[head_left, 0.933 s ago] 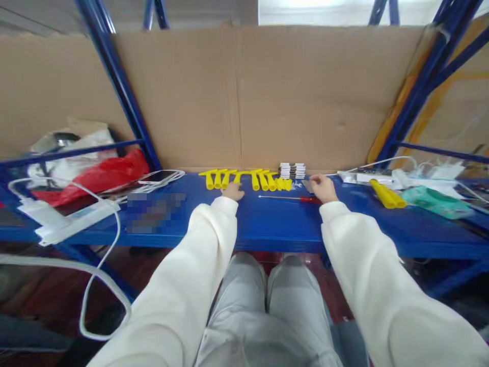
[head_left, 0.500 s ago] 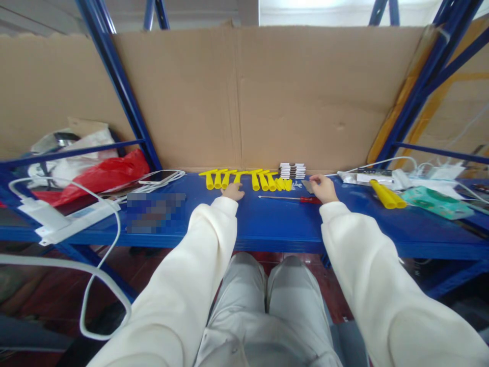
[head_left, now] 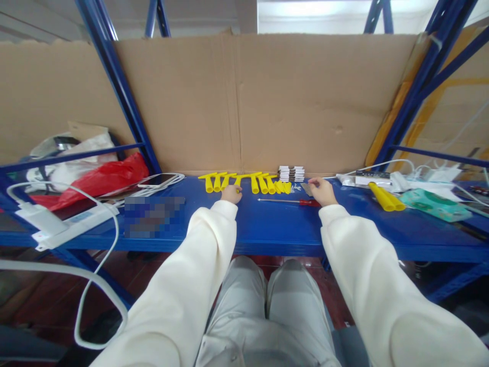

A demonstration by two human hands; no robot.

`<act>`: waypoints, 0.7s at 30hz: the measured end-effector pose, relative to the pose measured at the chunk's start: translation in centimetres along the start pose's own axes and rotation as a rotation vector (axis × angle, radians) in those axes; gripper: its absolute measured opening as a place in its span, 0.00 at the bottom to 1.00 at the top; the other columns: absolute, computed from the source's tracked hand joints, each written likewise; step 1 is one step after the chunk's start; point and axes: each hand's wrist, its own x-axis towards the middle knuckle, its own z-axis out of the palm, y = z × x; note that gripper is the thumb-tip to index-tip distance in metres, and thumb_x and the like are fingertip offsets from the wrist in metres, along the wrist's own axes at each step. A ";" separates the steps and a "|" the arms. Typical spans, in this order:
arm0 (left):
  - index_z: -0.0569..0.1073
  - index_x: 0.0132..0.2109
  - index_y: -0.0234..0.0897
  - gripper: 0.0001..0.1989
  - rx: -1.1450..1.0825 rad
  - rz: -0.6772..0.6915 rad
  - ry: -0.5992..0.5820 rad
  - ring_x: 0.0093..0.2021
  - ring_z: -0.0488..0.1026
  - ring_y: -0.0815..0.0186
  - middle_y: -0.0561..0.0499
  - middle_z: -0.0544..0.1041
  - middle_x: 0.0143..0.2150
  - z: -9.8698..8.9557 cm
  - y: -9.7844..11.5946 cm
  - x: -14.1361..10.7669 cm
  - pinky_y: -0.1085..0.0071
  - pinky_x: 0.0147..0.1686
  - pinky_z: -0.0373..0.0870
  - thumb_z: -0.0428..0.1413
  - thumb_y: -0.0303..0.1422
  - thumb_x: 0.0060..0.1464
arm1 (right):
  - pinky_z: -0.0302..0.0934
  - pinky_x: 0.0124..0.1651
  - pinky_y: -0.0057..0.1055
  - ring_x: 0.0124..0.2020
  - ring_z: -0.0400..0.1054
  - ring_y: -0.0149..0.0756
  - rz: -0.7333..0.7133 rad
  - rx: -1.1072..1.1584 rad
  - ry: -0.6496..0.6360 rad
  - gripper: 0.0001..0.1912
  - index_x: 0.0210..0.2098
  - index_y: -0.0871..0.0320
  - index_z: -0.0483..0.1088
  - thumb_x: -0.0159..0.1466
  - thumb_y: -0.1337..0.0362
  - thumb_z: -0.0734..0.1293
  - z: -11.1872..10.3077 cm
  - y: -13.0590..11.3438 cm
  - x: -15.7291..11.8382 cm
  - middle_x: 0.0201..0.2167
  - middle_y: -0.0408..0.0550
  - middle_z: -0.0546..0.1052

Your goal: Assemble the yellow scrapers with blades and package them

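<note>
My left hand (head_left: pixel 231 194) is closed around the stem of a yellow T-shaped plastic handle (head_left: pixel 238 180), whose crosspiece shows beyond the fingers. More yellow T-shaped handles (head_left: pixel 254 184) lie in a row on both sides of it. To the right, my right hand (head_left: pixel 321 190) pinches a small flat greyish piece (head_left: pixel 306 189) at the table surface; its exact kind is too small to make out. Just in front of that hand lies a screwdriver (head_left: pixel 301 202) with a red handle. Small yellow pieces (head_left: pixel 282 187) and tiny silvery parts (head_left: pixel 296 188) lie between the hands.
A stack of small black-and-white pieces (head_left: pixel 291 173) stands by the cardboard wall (head_left: pixel 305 102). Two yellow tubes (head_left: pixel 385 198) and a green packet (head_left: pixel 435 205) lie right on the blue table (head_left: pixel 275 229). A white power strip (head_left: pixel 74 224) with cables and a red bag (head_left: pixel 110 178) are left.
My left hand has closed more around the yellow handle and a bit of yellow now shows at its fingers. My right hand stays nearly in place. The view has tilted slightly.
</note>
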 end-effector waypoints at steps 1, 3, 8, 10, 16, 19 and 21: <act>0.82 0.40 0.38 0.13 -0.002 0.005 0.006 0.53 0.76 0.56 0.43 0.82 0.45 -0.1 -0.1 0.1 0.64 0.57 0.68 0.58 0.23 0.47 | 0.66 0.51 0.39 0.41 0.75 0.41 0.003 -0.001 -0.001 0.10 0.33 0.58 0.75 0.56 0.71 0.62 0.0 -0.1 0.0 0.37 0.52 0.81; 0.82 0.38 0.38 0.12 0.009 -0.003 0.005 0.52 0.77 0.58 0.44 0.82 0.44 -0.2 -0.1 0.2 0.67 0.55 0.68 0.58 0.22 0.47 | 0.66 0.51 0.40 0.41 0.75 0.41 0.010 0.001 0.000 0.10 0.33 0.58 0.75 0.56 0.70 0.62 -0.1 -0.2 -0.1 0.37 0.52 0.81; 0.82 0.36 0.39 0.13 -0.001 -0.018 0.028 0.50 0.78 0.60 0.47 0.83 0.40 -0.5 0.3 0.1 0.69 0.53 0.70 0.57 0.20 0.46 | 0.66 0.51 0.40 0.41 0.75 0.42 0.025 0.016 0.001 0.10 0.32 0.58 0.75 0.55 0.70 0.62 -0.1 -0.2 -0.1 0.36 0.52 0.81; 0.81 0.34 0.39 0.11 -0.009 -0.026 0.032 0.48 0.78 0.60 0.48 0.83 0.38 -0.5 0.4 0.1 0.70 0.51 0.71 0.58 0.21 0.45 | 0.67 0.51 0.40 0.40 0.75 0.42 0.020 0.026 0.003 0.09 0.32 0.58 0.75 0.55 0.70 0.62 0.0 -0.1 -0.1 0.36 0.51 0.81; 0.79 0.30 0.38 0.04 -0.034 -0.010 0.053 0.48 0.77 0.59 0.46 0.82 0.37 -0.4 0.3 0.0 0.68 0.52 0.70 0.61 0.25 0.44 | 0.66 0.51 0.40 0.39 0.74 0.41 0.020 0.034 0.011 0.09 0.32 0.58 0.74 0.55 0.70 0.62 0.1 0.1 0.1 0.35 0.52 0.81; 0.76 0.31 0.38 0.05 -0.061 -0.046 0.069 0.49 0.76 0.59 0.46 0.80 0.40 -0.5 0.3 -0.1 0.67 0.53 0.70 0.62 0.25 0.42 | 0.67 0.50 0.40 0.39 0.75 0.41 0.013 0.034 0.006 0.09 0.32 0.58 0.74 0.55 0.69 0.62 0.1 0.1 0.1 0.35 0.51 0.81; 0.73 0.32 0.37 0.09 -0.133 -0.095 0.086 0.50 0.76 0.58 0.46 0.79 0.41 -0.4 0.4 -0.1 0.65 0.52 0.70 0.63 0.25 0.41 | 0.67 0.50 0.40 0.39 0.75 0.41 0.011 0.033 0.002 0.09 0.32 0.58 0.74 0.55 0.69 0.62 0.0 0.1 0.0 0.35 0.51 0.81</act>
